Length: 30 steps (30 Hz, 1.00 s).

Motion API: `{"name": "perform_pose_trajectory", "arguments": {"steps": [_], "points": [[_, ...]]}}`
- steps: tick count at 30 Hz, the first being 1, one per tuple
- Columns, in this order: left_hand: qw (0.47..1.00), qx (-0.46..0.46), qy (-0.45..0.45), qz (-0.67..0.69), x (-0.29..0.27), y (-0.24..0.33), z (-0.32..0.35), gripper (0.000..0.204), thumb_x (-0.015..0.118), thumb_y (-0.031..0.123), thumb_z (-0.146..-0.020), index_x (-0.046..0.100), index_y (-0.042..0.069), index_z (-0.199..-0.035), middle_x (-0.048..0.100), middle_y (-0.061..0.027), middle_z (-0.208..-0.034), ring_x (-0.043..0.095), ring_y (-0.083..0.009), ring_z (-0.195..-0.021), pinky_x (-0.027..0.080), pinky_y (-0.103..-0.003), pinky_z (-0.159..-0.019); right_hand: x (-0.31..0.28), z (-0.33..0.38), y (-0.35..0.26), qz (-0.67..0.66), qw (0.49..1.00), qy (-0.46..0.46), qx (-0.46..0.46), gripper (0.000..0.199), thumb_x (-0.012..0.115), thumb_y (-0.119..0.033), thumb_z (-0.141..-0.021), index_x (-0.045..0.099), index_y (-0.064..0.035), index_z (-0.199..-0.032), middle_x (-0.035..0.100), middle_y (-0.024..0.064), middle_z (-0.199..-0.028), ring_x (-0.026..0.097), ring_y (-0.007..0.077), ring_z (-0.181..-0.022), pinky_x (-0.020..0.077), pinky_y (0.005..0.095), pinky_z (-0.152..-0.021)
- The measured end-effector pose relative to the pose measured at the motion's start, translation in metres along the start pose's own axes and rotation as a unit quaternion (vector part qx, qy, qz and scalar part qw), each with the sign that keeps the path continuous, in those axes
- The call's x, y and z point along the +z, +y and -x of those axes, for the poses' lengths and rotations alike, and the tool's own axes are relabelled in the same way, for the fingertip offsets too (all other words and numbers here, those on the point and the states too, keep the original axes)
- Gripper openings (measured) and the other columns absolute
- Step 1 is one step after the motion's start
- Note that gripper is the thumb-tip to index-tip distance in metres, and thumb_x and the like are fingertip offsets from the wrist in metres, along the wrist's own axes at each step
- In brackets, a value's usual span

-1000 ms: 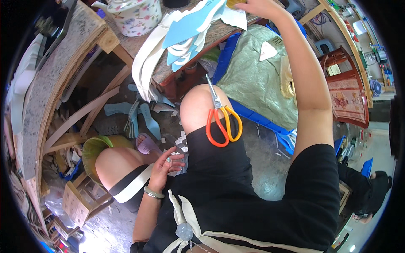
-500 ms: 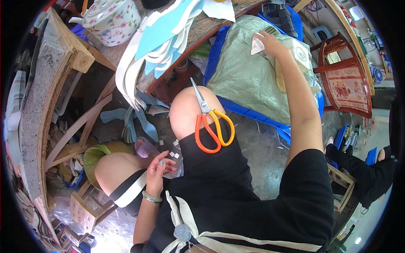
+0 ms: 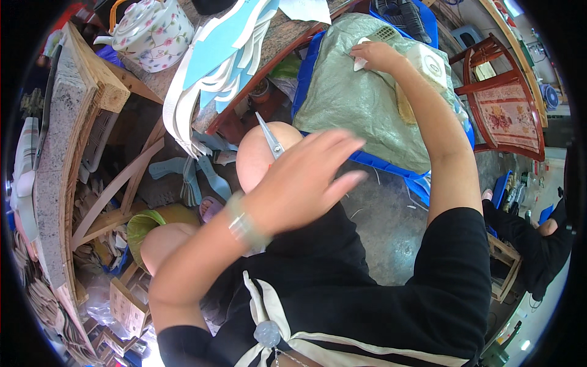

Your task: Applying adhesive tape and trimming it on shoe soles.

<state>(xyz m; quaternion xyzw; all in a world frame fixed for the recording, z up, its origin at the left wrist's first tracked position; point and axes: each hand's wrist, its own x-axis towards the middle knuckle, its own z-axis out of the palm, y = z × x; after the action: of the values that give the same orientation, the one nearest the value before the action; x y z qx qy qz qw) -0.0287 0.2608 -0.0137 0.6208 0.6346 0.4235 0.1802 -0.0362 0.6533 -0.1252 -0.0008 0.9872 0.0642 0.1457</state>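
My right hand (image 3: 380,56) reaches to the far side of a grey-green plastic sheet (image 3: 339,92), closed on a small white piece (image 3: 359,63), perhaps card or paper. My left hand (image 3: 309,177), blurred by motion, is in the air over my thigh. Its fingers are stretched out and apart, with nothing seen in them. Below it, scissors (image 3: 272,139) lie across my knee; their blades show, while the hand hides most of the orange and yellow handles. A white, roughly square block (image 3: 428,66) sits on the sheet beside my right forearm.
The sheet lies over a blue bin (image 3: 302,92). On the stone-topped table (image 3: 287,37) are a stack of white and light-blue cut strips (image 3: 223,49) and a flowered teapot (image 3: 156,33). A wooden chair (image 3: 504,101) stands right. Another person's dark-clothed leg (image 3: 520,244) shows at far right.
My left hand has swung up and right from my lap to above the scissors. My right hand has shifted slightly left on the sheet, still with the white piece.
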Motion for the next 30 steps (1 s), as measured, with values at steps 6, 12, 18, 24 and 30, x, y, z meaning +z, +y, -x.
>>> {"name": "perform_pose_trajectory", "arguments": {"steps": [6,12,18,24,30], "points": [[0.953,-0.088,-0.144,-0.250,0.098,-0.087,-0.098,0.068,0.063,0.041,-0.085,0.035,0.018,-0.143,0.022,-0.0120,-0.153,0.022,-0.0436,-0.138,0.021,-0.064,-0.107,0.013,0.000,0.001,-0.009,0.999,0.050,-0.019,0.044,0.066,-0.008,-0.074,0.061,-0.0083,-0.118,0.059,0.0040,-0.126,0.057,0.0242,-0.111,0.0481,0.0360,-0.092],[0.872,-0.196,-0.322,-0.312,0.108,-0.111,-0.112,0.084,0.067,0.052,-0.078,0.023,0.034,-0.148,0.011,-0.0032,-0.158,0.018,-0.0470,-0.139,0.014,-0.069,-0.106,-0.003,0.024,0.021,-0.065,0.992,0.099,-0.043,0.039,0.061,-0.010,-0.081,0.061,-0.0146,-0.119,0.065,0.0051,-0.115,0.062,0.0268,-0.103,0.0490,0.0380,-0.090],[0.832,-0.230,-0.391,-0.318,0.103,-0.107,-0.121,0.089,0.065,0.056,-0.078,0.015,0.036,-0.150,0.002,-0.0005,-0.159,0.022,-0.0480,-0.137,0.015,-0.067,-0.107,-0.027,0.025,0.080,-0.055,0.955,0.260,0.132,0.033,0.053,-0.009,-0.087,0.061,-0.0122,-0.120,0.064,0.0093,-0.116,0.061,0.0325,-0.105,0.0499,0.0423,-0.089],[0.831,-0.209,-0.381,-0.346,0.099,-0.107,-0.120,0.085,0.064,0.055,-0.080,0.021,0.032,-0.149,0.010,-0.0054,-0.158,0.031,-0.0498,-0.132,0.026,-0.064,-0.104,-0.073,-0.001,0.123,-0.024,0.837,0.336,0.431,0.016,0.050,-0.013,-0.085,0.063,-0.0072,-0.091,0.067,0.0161,-0.097,0.063,0.0344,-0.096,0.0499,0.0433,-0.082],[0.837,-0.202,-0.375,-0.343,0.099,-0.104,-0.119,0.087,0.067,0.053,-0.078,0.022,0.032,-0.149,0.012,-0.0060,-0.158,0.032,-0.0505,-0.131,0.027,-0.063,-0.104,-0.078,0.005,0.178,-0.082,0.756,0.294,0.580,0.030,0.052,-0.019,-0.087,0.063,-0.0110,-0.114,0.065,0.0154,-0.111,0.061,0.0338,-0.108,0.0485,0.0453,-0.091]]}}
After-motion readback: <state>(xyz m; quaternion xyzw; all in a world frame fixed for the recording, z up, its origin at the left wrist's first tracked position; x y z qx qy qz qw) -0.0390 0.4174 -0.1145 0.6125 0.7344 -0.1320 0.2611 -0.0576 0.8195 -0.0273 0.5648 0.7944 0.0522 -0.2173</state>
